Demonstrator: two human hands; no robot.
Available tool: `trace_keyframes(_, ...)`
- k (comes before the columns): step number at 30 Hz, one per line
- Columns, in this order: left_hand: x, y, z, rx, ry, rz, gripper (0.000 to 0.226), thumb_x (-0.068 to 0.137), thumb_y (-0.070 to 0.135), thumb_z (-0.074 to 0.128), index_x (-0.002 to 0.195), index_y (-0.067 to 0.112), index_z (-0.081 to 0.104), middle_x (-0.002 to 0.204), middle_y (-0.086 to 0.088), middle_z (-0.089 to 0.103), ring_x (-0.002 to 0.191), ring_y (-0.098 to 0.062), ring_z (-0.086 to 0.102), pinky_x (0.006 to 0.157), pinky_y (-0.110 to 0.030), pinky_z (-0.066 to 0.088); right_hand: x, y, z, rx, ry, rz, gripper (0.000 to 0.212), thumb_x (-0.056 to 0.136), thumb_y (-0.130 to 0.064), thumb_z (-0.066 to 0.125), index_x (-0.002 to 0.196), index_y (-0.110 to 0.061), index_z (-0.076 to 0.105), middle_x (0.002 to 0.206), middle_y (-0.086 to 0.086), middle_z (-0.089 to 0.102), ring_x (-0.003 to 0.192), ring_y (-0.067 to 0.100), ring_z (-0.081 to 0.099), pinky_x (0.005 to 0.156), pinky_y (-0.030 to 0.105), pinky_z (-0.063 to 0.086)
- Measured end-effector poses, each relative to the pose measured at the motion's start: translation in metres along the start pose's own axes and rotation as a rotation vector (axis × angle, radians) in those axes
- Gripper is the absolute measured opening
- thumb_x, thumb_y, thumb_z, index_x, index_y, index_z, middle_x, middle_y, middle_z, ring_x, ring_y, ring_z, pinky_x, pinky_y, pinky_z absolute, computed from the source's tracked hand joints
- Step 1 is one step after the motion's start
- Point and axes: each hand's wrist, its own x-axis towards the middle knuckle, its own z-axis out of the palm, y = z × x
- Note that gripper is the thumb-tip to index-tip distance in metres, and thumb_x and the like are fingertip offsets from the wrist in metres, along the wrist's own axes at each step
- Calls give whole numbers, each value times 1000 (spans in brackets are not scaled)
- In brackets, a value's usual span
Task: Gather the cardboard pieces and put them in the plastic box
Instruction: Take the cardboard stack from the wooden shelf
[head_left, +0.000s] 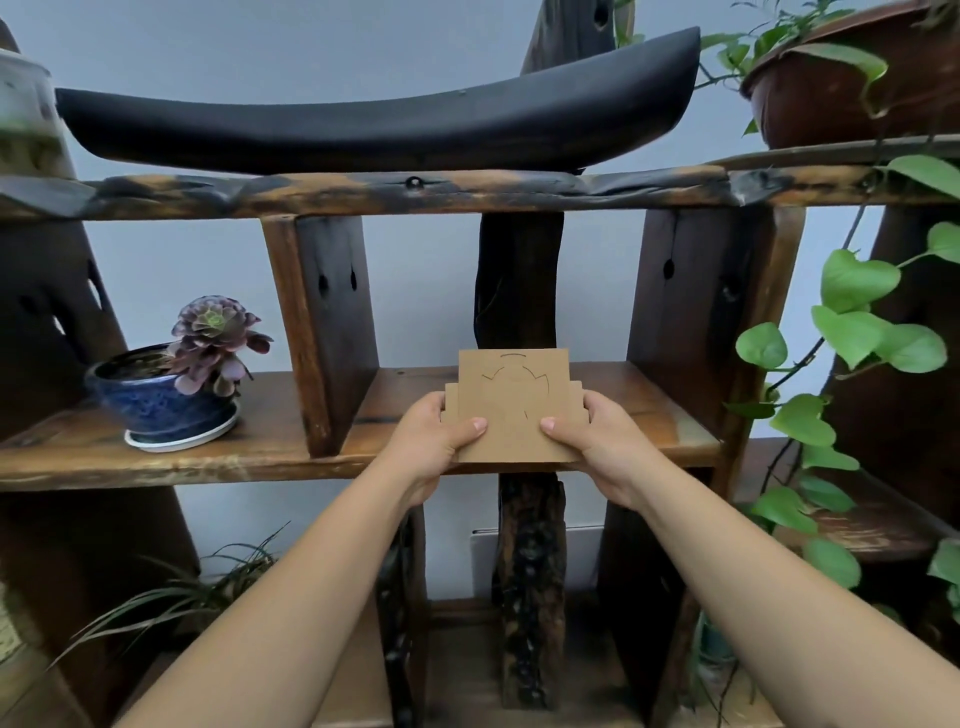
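Observation:
A stack of brown cardboard pieces (514, 395) is held flat between both hands, just above the front edge of the middle wooden shelf (260, 447). The top piece has die-cut curved lines on it, and lower pieces stick out in steps at both sides. My left hand (434, 436) grips the stack's left side with the thumb on top. My right hand (597, 436) grips the right side the same way. No plastic box is in view.
A blue pot with a purple succulent (176, 389) stands on the shelf at left. A black curved piece (384, 124) lies on the upper shelf. Green vines (857, 332) hang at right, below a brown planter (841, 88). Dark wooden uprights (327, 332) flank the stack.

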Motion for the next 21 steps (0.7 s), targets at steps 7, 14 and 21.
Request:
trace_keyframes(7, -39, -14, 0, -7, -1, 9, 42, 86, 5, 67, 125, 9, 53, 120, -10, 67, 108, -25, 65, 89, -42, 55, -42, 2, 6, -12, 3, -33, 38, 82, -9, 72, 117, -14, 59, 112, 3, 71, 102, 20, 68, 89, 42, 55)
trace_keyframes(14, -77, -18, -1, 66, 22, 39, 44, 85, 10, 70, 126, 12, 53, 120, -6, 67, 109, -21, 65, 92, -40, 54, -78, 3, 13, -10, -2, -29, 38, 83, -9, 72, 118, -13, 58, 113, 3, 71, 102, 20, 68, 91, 45, 54)
trace_keyframes(21, -123, -22, -7, 165, 118, 43, 40, 86, 10, 69, 122, 14, 54, 113, 1, 67, 97, -8, 66, 70, -15, 54, -109, 16, 31, -33, -23, -16, 39, 83, -10, 72, 119, -15, 58, 113, 2, 70, 104, 19, 66, 93, 43, 53)
